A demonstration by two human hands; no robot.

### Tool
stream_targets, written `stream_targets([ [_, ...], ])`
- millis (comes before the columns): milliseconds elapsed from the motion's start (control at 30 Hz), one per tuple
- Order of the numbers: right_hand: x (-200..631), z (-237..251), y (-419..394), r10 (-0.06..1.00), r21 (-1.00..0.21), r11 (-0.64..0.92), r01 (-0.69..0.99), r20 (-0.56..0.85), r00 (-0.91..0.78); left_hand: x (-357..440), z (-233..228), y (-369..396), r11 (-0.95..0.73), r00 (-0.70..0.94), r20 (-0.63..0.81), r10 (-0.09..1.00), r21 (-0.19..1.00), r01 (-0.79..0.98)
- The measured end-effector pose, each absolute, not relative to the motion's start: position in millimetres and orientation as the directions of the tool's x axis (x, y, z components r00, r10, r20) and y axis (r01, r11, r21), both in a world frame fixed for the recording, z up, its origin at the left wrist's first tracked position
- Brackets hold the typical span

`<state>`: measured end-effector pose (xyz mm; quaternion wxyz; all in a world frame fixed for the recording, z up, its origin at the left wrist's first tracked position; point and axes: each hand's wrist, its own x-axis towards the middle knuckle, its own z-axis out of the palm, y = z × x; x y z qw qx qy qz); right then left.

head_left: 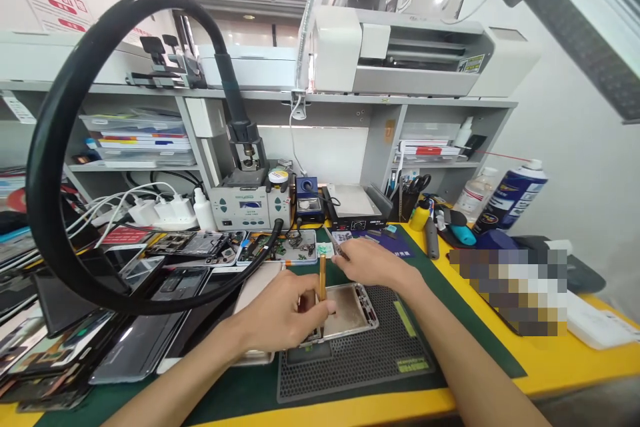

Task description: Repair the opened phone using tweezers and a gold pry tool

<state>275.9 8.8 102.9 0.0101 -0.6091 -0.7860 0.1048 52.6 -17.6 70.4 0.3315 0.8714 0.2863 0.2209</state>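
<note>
Where the dark rubbery mat (360, 370), patterned with small hexagonal cells, lies on the counter (555, 373), it carries the phone frame (347, 312): a shallow rectangular shell with a pale metallic rim, a smooth beige floor and dark small parts along its right end. The left hand (287, 310) is over the frame's left part, its thumb and fingers closed around a gold-coloured screwdriver (323, 277) with a slim cylindrical handle, held nearly upright, tip down at the frame. The right hand (367, 260) is beyond the frame, palm down and fingers bent; a thin grey tool (336, 241) shows at its fingertips, but whether it is gripped cannot be told.

Under the mat, a flat green sheet (480, 333) covers part of the yellow counter. Behind the left hand, a shallow rectangular tray (286, 254) contains green circuit boards and small metallic pieces. Glossy phones and panels are stacked to the left. A thick, ribless black hose (43, 167) loops above them, its end by the tray.

Farther back, a black holder (403, 208) contains scissors and slim tools. On the right stand a blue spray can (515, 197) and a translucent bottle (475, 197). Clear plastic boxes (145, 159) on the left shelf contain flat, layered items.
</note>
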Motion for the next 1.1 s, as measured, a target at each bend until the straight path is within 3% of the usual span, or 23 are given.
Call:
stream_targets([
  [267,273.5,109.9,6.1,0.961,-0.057,0.213,0.976,-0.171,-0.219,52.0,65.7,-13.9,-0.469,0.711,0.138,0.689,0.833,0.293],
  [700,270.8,105.9,5.8,0.962,-0.039,0.209,0.977,-0.173,-0.213,59.4,55.6,-4.2,-0.219,0.521,0.037,0.853,0.931,0.292],
  [1100,265.6,112.2,2.5,0.954,-0.056,0.208,0.977,-0.207,-0.215,61.4,50.7,1.1,-0.104,0.45,-0.051,0.891,0.944,0.314],
])
